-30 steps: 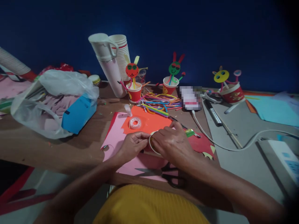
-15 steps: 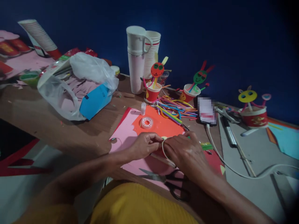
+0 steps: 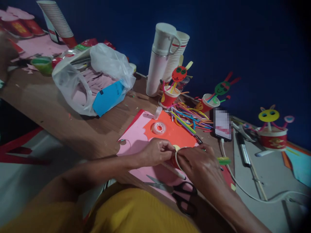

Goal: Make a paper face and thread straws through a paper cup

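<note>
Both hands meet over the pink paper. My left hand is closed in a pinch at the rim of a paper cup, which is mostly hidden between the hands. My right hand wraps round the cup's other side, fingers closed. A pale yellow piece shows at the fingertips. A white stick or pen lies below the cup. Nearer my body rest open scissors with black handles. A tape roll sits on orange paper beyond my left hand.
Behind the hands are colourful pipe strips, decorated cups, a white flask and stacked cups. A plastic bag of paper scraps stands left. A phone with a cable, and a marker, lie right. Another person's hand shows far left.
The view has tilted, and the table objects appear shifted right. My hands still hold the cup, which is turned slightly. Another person's blurred hand has appeared at the far left.
</note>
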A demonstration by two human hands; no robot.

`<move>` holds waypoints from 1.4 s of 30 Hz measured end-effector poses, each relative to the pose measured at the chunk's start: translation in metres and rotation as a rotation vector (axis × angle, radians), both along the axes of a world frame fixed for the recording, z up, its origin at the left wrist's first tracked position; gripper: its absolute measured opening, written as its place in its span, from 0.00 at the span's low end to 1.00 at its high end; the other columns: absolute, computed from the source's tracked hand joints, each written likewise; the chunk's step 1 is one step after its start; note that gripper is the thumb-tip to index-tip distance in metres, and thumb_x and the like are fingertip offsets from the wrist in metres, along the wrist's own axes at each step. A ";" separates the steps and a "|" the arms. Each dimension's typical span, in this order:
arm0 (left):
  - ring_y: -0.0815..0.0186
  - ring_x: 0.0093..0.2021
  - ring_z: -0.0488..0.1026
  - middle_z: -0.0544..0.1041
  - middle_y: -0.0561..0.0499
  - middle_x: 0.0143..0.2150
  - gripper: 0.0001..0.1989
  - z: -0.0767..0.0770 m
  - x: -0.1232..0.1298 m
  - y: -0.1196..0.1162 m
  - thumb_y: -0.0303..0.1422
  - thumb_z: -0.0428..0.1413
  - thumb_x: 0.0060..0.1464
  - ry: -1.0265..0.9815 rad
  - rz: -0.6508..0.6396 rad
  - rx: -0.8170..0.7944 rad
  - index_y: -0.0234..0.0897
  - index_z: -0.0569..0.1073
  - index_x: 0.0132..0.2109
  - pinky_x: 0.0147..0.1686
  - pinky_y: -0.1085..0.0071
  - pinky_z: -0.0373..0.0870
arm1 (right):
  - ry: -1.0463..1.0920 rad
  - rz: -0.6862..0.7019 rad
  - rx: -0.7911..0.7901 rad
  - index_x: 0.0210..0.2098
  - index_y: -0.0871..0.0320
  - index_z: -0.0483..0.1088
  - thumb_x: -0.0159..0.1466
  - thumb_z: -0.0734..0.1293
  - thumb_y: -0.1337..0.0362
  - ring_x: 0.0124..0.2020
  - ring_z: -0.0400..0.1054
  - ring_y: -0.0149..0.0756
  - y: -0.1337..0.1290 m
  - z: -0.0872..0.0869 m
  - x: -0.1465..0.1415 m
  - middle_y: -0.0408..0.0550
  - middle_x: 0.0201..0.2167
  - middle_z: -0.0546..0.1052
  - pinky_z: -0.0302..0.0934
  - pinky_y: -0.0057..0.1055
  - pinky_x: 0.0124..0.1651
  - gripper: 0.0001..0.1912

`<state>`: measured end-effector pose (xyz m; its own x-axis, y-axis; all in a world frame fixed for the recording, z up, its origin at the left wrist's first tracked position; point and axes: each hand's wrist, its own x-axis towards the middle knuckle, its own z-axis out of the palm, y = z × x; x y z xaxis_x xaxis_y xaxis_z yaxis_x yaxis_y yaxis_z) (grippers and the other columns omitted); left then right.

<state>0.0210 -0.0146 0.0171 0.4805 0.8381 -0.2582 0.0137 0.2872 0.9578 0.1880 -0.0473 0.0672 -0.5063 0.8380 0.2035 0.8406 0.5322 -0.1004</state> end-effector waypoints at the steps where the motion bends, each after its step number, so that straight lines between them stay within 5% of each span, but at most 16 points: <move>1: 0.69 0.29 0.72 0.77 0.51 0.29 0.07 0.000 0.000 0.000 0.27 0.55 0.43 0.005 -0.002 0.008 0.31 0.74 0.33 0.29 0.76 0.67 | 0.000 0.015 0.001 0.25 0.57 0.70 0.65 0.58 0.72 0.25 0.62 0.30 0.000 0.000 0.001 0.42 0.20 0.72 0.44 0.34 0.42 0.15; 16: 0.71 0.27 0.68 0.73 0.54 0.26 0.05 0.002 0.002 -0.004 0.24 0.53 0.41 0.124 0.031 0.185 0.33 0.72 0.29 0.26 0.78 0.62 | -0.069 0.032 0.019 0.26 0.57 0.69 0.64 0.57 0.71 0.26 0.62 0.31 -0.002 0.005 0.000 0.43 0.21 0.72 0.44 0.35 0.45 0.14; 31: 0.71 0.30 0.71 0.75 0.52 0.30 0.07 0.001 0.005 -0.004 0.24 0.52 0.43 -0.112 -0.033 -0.010 0.32 0.71 0.33 0.32 0.77 0.67 | -0.163 0.080 -0.038 0.24 0.56 0.67 0.62 0.56 0.73 0.23 0.59 0.32 0.002 0.005 0.008 0.41 0.20 0.70 0.45 0.37 0.45 0.14; 42: 0.72 0.26 0.70 0.74 0.54 0.26 0.05 0.003 0.001 -0.001 0.25 0.54 0.41 -0.088 -0.018 -0.058 0.31 0.72 0.30 0.28 0.77 0.66 | -0.126 0.122 -0.017 0.23 0.58 0.67 0.64 0.54 0.73 0.23 0.60 0.29 0.006 0.005 0.005 0.41 0.19 0.70 0.45 0.39 0.50 0.17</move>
